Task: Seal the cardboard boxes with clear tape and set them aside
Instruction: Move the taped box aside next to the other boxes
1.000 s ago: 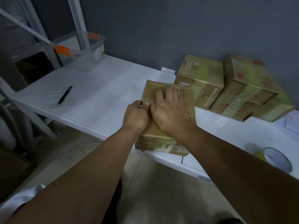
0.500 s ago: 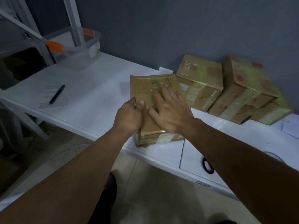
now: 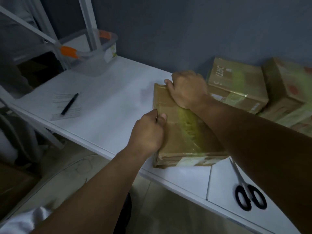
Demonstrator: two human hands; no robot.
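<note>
The white counter (image 3: 108, 105) carries a taped cardboard box (image 3: 179, 132), more boxes (image 3: 236, 85), scissors (image 3: 249, 196), a pen (image 3: 69, 104) on paper (image 3: 66, 105), and a clear container (image 3: 94, 53).

A taped cardboard box (image 3: 179, 132) lies on the white worktop (image 3: 104, 115). The left hand (image 3: 146, 132) grips its left edge; the right hand (image 3: 187, 90) curls over its far edge. Scissors (image 3: 248, 195) lie nearby.

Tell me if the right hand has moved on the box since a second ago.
Yes. The right hand slid from the box's middle to its far edge, toward the wall.
</note>
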